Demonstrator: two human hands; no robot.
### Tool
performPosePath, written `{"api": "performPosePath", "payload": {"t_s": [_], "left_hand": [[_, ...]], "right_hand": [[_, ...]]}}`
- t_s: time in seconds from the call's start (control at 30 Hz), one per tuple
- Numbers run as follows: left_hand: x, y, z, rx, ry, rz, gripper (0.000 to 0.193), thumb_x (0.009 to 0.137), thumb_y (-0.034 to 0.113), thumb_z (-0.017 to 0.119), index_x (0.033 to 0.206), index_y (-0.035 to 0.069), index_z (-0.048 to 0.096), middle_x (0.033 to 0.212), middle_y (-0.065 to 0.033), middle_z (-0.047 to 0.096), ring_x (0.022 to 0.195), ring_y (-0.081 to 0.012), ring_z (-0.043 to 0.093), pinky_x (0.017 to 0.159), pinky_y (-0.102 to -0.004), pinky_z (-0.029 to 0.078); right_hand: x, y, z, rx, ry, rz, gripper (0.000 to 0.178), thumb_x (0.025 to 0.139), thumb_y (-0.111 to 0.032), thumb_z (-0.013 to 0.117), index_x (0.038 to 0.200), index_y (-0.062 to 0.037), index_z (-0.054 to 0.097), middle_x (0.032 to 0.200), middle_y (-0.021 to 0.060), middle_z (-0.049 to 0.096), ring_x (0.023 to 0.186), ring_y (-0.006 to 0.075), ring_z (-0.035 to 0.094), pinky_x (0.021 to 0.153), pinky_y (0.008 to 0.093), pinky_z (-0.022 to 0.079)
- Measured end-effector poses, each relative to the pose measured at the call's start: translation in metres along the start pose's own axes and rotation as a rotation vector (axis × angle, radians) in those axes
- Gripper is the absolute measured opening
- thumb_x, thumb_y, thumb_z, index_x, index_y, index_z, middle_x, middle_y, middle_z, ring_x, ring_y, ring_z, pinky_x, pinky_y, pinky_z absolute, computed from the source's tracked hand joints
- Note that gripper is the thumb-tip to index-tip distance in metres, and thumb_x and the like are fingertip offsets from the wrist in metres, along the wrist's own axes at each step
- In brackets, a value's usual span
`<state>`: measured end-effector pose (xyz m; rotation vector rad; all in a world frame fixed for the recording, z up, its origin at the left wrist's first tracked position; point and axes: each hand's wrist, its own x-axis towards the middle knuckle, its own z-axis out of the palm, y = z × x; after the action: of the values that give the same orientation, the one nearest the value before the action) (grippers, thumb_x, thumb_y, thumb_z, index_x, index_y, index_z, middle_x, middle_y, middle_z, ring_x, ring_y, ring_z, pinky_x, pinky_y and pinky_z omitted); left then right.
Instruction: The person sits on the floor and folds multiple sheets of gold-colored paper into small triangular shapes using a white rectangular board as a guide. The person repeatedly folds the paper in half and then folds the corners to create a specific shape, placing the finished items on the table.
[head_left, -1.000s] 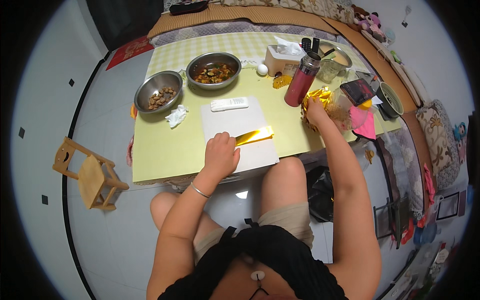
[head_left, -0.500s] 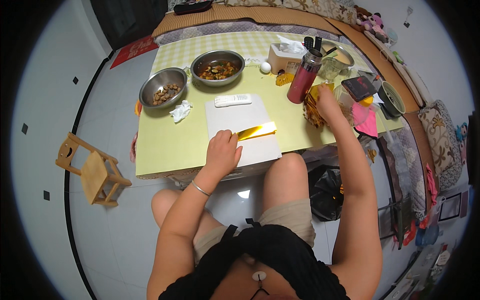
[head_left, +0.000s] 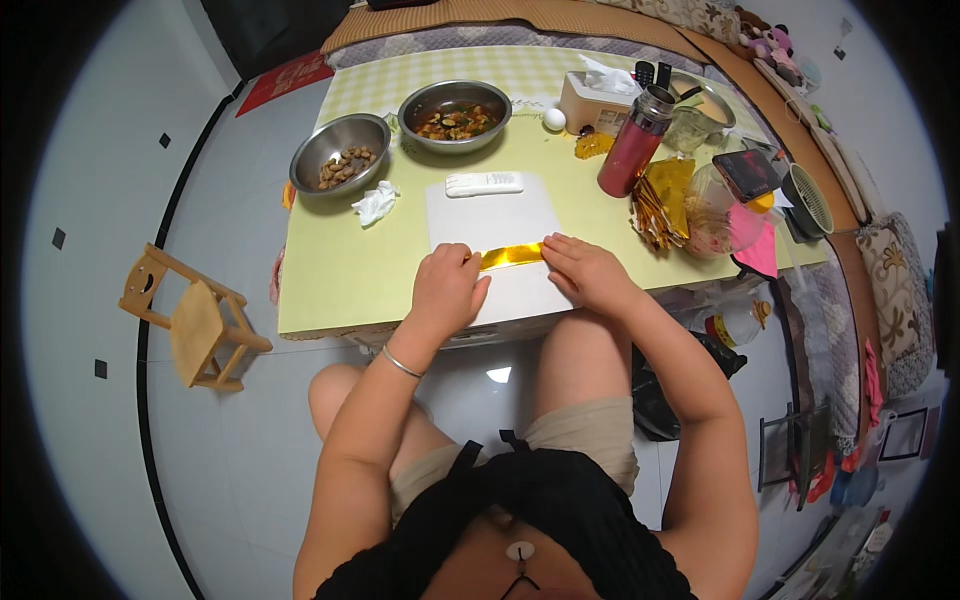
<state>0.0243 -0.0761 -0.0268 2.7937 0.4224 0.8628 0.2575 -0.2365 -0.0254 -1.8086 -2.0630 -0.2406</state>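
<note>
A folded strip of shiny gold foil paper (head_left: 511, 257) lies across a white sheet (head_left: 470, 220) at the table's near edge. My left hand (head_left: 447, 287) has its fingers curled over the strip's left end. At the other end, my right hand (head_left: 592, 273) presses its fingers, held together, on the strip; its thumb is tucked near the sheet. Farther up on the sheet is a white remote control (head_left: 484, 183). Off to the right, a heap of folded gold paper pieces (head_left: 660, 212) lies below a red thermos (head_left: 634, 152).
Behind the sheet stand a steel bowl of nuts (head_left: 322, 172), a steel bowl of food (head_left: 410, 102) and a crumpled tissue (head_left: 376, 203). A white egg (head_left: 554, 120), tissue box (head_left: 592, 104), phone (head_left: 745, 176) and pink cloth (head_left: 757, 250) are rightward. A small wooden chair (head_left: 200, 325) stands left.
My right hand has left the gold paper heap and come leftward onto the strip's right end. The strip now lies more level between both hands. The whole view has shifted slightly.
</note>
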Motion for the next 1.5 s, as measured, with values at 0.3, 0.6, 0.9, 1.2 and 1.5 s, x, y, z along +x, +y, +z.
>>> {"api": "performPosePath", "payload": {"t_s": [0.3, 0.6, 0.9, 1.2, 1.5], "left_hand": [[0.024, 0.002, 0.0, 0.055, 0.052, 0.188, 0.012, 0.083, 0.014, 0.07, 0.092, 0.006, 0.071, 0.089, -0.0071, 0.062, 0.086, -0.0268, 0.059, 0.074, -0.0399, 0.048], [0.033, -0.001, 0.014, 0.172, -0.128, 0.164, 0.01, 0.082, 0.011, 0.065, 0.073, 0.007, 0.063, 0.079, -0.0074, 0.06, 0.079, -0.0268, 0.06, 0.071, -0.0407, 0.048], [0.046, 0.003, 0.013, 0.117, -0.05, 0.197, 0.011, 0.079, 0.015, 0.069, 0.071, 0.008, 0.065, 0.071, -0.0064, 0.058, 0.075, -0.0292, 0.06, 0.066, -0.0421, 0.05], [0.045, -0.004, -0.037, -0.014, -0.004, 0.1, 0.015, 0.076, 0.006, 0.069, 0.088, 0.015, 0.073, 0.081, -0.0018, 0.069, 0.069, -0.0244, 0.067, 0.058, -0.0357, 0.052], [0.042, -0.036, -0.047, -0.762, -0.196, 0.112, 0.028, 0.076, -0.01, 0.057, 0.093, 0.002, 0.075, 0.104, -0.0123, 0.074, 0.09, -0.0243, 0.072, 0.081, -0.0325, 0.059]], "right_hand": [[0.043, -0.013, -0.019, -0.182, -0.288, 0.033, 0.014, 0.087, -0.015, 0.061, 0.091, -0.0057, 0.07, 0.093, 0.011, 0.069, 0.09, 0.0314, 0.069, 0.105, 0.0522, 0.046], [0.051, -0.017, -0.016, -0.248, -0.22, 0.004, 0.014, 0.082, -0.017, 0.068, 0.093, -0.0085, 0.068, 0.096, 0.0069, 0.068, 0.103, 0.026, 0.064, 0.111, 0.0535, 0.041], [0.054, -0.007, -0.003, -0.173, -0.218, 0.063, 0.015, 0.082, -0.02, 0.067, 0.092, -0.0097, 0.071, 0.095, 0.0085, 0.07, 0.098, 0.0284, 0.066, 0.107, 0.0505, 0.045], [0.031, 0.034, -0.005, 0.65, 0.159, 0.437, 0.094, 0.074, -0.01, 0.082, 0.156, -0.0116, 0.038, 0.156, 0.0157, 0.043, 0.144, 0.0297, 0.042, 0.119, 0.0382, 0.034], [0.036, 0.026, 0.002, 0.474, 0.243, 0.127, 0.07, 0.079, -0.015, 0.077, 0.145, -0.0255, 0.056, 0.164, 0.0154, 0.032, 0.153, 0.0365, 0.024, 0.123, 0.0516, 0.023]]}}
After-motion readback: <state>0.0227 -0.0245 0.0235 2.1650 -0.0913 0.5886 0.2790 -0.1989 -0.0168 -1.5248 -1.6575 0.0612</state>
